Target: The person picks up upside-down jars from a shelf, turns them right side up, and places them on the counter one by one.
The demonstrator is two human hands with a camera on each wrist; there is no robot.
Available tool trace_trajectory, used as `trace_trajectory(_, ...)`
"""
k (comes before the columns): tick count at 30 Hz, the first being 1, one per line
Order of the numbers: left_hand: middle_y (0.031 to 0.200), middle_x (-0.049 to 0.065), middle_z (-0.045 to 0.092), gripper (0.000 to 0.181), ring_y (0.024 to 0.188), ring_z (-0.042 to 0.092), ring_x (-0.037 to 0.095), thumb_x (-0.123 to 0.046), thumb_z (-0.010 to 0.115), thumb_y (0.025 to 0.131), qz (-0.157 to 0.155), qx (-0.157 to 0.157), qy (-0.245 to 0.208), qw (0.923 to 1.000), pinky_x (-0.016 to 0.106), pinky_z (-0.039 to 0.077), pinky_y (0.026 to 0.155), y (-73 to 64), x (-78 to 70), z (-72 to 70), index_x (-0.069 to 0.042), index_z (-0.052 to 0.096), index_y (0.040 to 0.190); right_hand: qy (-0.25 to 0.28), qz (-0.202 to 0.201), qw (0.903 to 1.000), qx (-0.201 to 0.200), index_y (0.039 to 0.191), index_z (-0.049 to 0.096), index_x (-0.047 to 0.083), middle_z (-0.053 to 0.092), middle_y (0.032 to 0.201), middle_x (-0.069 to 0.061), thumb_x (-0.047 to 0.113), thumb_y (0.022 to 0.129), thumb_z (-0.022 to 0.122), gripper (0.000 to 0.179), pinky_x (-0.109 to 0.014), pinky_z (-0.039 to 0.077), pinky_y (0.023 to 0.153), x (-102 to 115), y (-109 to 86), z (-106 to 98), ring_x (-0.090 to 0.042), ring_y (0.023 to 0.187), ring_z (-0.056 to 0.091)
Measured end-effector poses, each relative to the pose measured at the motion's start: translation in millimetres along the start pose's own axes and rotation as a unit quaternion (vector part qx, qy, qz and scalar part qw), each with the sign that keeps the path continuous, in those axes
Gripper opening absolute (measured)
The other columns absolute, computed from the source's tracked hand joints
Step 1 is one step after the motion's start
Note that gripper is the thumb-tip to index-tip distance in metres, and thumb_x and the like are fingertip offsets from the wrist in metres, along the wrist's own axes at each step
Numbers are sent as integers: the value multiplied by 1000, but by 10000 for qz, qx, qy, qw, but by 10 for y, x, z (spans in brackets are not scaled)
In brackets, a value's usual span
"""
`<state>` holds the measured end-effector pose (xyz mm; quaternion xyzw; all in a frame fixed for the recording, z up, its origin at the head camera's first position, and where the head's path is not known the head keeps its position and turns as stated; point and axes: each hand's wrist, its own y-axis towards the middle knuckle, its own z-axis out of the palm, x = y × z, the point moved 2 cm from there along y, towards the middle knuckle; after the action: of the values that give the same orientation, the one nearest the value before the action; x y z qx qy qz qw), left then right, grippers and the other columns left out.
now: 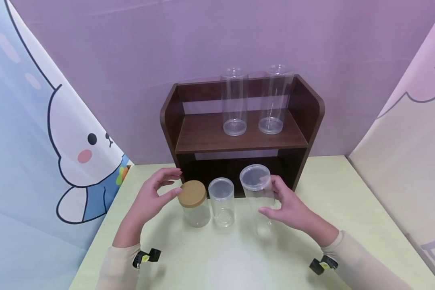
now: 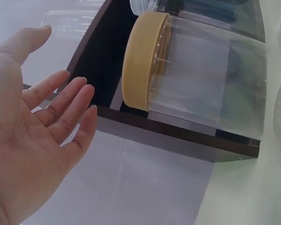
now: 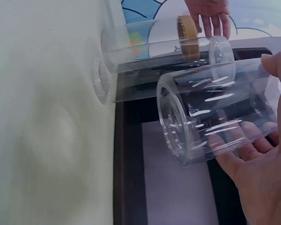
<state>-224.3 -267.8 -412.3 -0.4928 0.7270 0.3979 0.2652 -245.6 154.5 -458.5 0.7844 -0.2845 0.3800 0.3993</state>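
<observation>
My right hand (image 1: pixel 291 207) grips a clear cylindrical jar (image 1: pixel 254 178) with a see-through lid. In the right wrist view, the base of this jar is tilted and raised off the table, with fingers and thumb around its side. My left hand (image 1: pixel 154 195) hovers beside a clear jar with a tan lid (image 1: pixel 192 194). The left wrist view shows a gap between its loosely spread fingers and that lid; nothing is held. Between the hands, a narrower clear jar (image 1: pixel 222 203) stands upright on the table.
A dark brown two-tier shelf (image 1: pixel 239 145) stands behind the jars. Two tall clear cylinders, a left one (image 1: pixel 235 100) and a right one (image 1: pixel 273 100), stand on its upper board. A pale table (image 1: pixel 217 262) lies below, with purple cloth (image 1: pixel 130 60) behind and printed cloths at both sides.
</observation>
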Motion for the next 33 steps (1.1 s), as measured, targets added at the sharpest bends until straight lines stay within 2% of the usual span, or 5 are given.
trace_trajectory(4, 148, 4, 66, 52, 134, 63, 28, -15, 81, 104, -69, -11, -23, 10000, 63, 49, 116, 4, 48, 5, -14, 61, 152, 47, 18, 9998, -189, 152, 45, 5, 65, 143, -12, -2, 89, 90, 78, -32, 55, 112, -77, -4, 10, -42, 126, 70)
trace_trajectory(12, 148, 3, 66, 48, 133, 64, 27, -19, 79, 105, -225, -36, -64, 9997, 62, 50, 116, 2, 142, -5, -15, 63, 150, 35, 230, 9987, -457, 153, 51, 11, 67, 142, -5, 2, 89, 93, 77, -24, 50, 114, -253, -27, 41, -18, 125, 70)
trace_trajectory(21, 143, 5, 69, 46, 130, 66, 26, -24, 78, 107, -443, -67, -169, 9989, 58, 51, 116, -17, 213, -16, -11, 64, 148, 346, 411, 9967, -601, 156, 56, 13, 66, 149, -8, 0, 88, 93, 79, -28, 50, 116, -381, -14, 114, -20, 133, 66)
trace_trajectory(25, 141, 6, 70, 44, 129, 66, 25, -25, 77, 107, -459, -89, -180, 9987, 49, 53, 115, -24, 247, -15, -11, 64, 147, 498, 455, 9959, -598, 157, 56, 11, 65, 152, -10, -1, 89, 92, 78, -39, 51, 117, -427, -4, 143, -15, 137, 64)
trace_trajectory(33, 138, 6, 71, 41, 128, 67, 23, -26, 75, 108, -454, -91, -183, 9988, 25, 53, 108, -13, 267, -8, -11, 65, 145, 557, 727, 9937, -640, 154, 54, 11, 66, 152, -11, 2, 89, 93, 76, -40, 51, 117, -498, -1, 197, -16, 140, 63)
